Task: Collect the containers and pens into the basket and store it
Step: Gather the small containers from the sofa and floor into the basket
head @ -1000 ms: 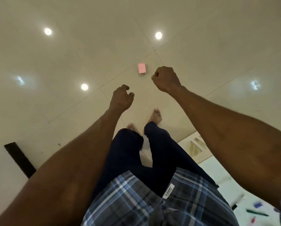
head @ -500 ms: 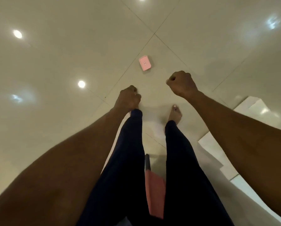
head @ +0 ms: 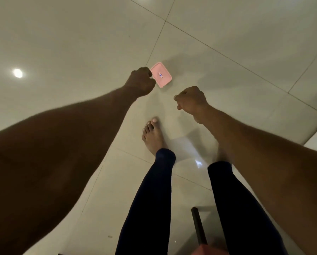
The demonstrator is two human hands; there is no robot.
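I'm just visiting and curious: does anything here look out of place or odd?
Yes: a small pink rectangular plastic container lies on the glossy tiled floor, skewed to the tile joints. The left hand, curled shut, overlaps its edge; whether they touch is unclear.

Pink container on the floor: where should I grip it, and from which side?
Grip the pink container across its short width, thumb and fingers on the two long edges, coming from above. It lies flat on the tiled floor, so only the rim is exposed. The left hand is nearest, at its near-left edge.
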